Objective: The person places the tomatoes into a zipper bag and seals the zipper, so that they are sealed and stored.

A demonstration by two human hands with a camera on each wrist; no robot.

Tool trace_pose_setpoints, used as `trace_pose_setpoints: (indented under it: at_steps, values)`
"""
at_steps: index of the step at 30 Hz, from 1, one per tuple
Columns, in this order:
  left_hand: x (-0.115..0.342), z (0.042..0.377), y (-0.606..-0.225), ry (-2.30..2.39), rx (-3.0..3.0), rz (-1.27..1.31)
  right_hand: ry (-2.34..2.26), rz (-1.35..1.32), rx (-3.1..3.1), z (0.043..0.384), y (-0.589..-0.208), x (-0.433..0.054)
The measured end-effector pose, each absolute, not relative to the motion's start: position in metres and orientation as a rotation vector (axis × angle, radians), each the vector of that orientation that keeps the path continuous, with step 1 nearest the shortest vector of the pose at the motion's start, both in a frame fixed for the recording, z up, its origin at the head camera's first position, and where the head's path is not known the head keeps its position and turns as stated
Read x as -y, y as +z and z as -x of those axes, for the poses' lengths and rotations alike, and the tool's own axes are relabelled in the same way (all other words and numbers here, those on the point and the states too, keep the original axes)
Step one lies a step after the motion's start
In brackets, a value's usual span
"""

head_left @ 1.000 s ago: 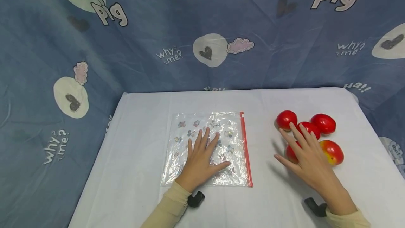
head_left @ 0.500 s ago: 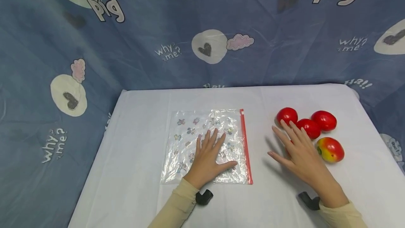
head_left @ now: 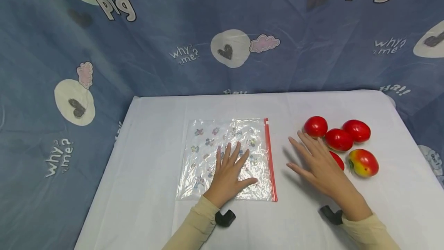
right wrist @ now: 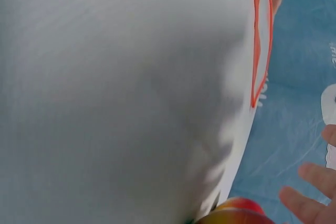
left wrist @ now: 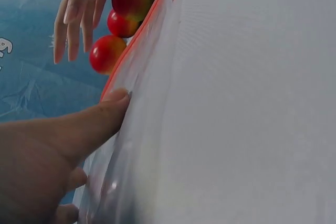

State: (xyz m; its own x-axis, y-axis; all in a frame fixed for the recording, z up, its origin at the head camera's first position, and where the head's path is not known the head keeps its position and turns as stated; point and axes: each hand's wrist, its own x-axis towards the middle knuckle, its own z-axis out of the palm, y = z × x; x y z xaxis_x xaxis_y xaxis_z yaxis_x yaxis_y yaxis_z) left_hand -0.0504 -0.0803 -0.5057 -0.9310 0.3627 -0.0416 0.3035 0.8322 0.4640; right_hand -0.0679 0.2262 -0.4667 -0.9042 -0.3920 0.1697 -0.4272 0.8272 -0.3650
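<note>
A clear zip bag (head_left: 199, 161) printed with small flower shapes lies flat on the white table, its red zip edge (head_left: 270, 161) on the right. On the bag lies my left hand (head_left: 227, 178), fingers spread; the thumb (left wrist: 100, 121) shows near the red edge in the left wrist view. My right hand (head_left: 322, 171) hovers with spread fingers left of several glossy fruits, casting a shadow. It partly covers one red fruit (head_left: 337, 160). Other red fruits (head_left: 339, 139) sit behind, and a red-and-yellow fruit (head_left: 363, 163) stands to the right.
The white cloth-covered table (head_left: 149, 146) runs back to a blue printed curtain (head_left: 156, 18). A black wrist mount (head_left: 225, 218) is on the left wrist, and another black mount (head_left: 331, 215) is on the right.
My right hand has moved left, off the fruits, uncovering more of them. My left hand has shifted slightly right on the bag. The view has tilted down a little.
</note>
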Motion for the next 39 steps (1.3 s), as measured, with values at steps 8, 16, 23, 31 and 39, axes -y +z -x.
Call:
trace_pose_setpoints:
  at_steps: [8,16,23,31,39]
  values:
    - [0.081,0.049,-0.507,0.623,-2.923,-0.558,0.601,-0.674,2.960,0.070,-0.469,-0.219]
    - [0.082,0.048,-0.509,0.644,-2.932,-0.567,0.586,-0.693,2.961,0.070,-0.470,-0.217]
    - [0.082,0.047,-0.510,0.688,-2.925,-0.557,0.578,-0.689,2.976,0.072,-0.469,-0.213]
    - [0.082,0.048,-0.511,0.707,-2.912,-0.564,0.596,-0.671,3.035,0.078,-0.468,-0.208]
    - [0.082,0.049,-0.512,0.714,-2.920,-0.575,0.640,-0.667,3.055,0.092,-0.472,-0.201]
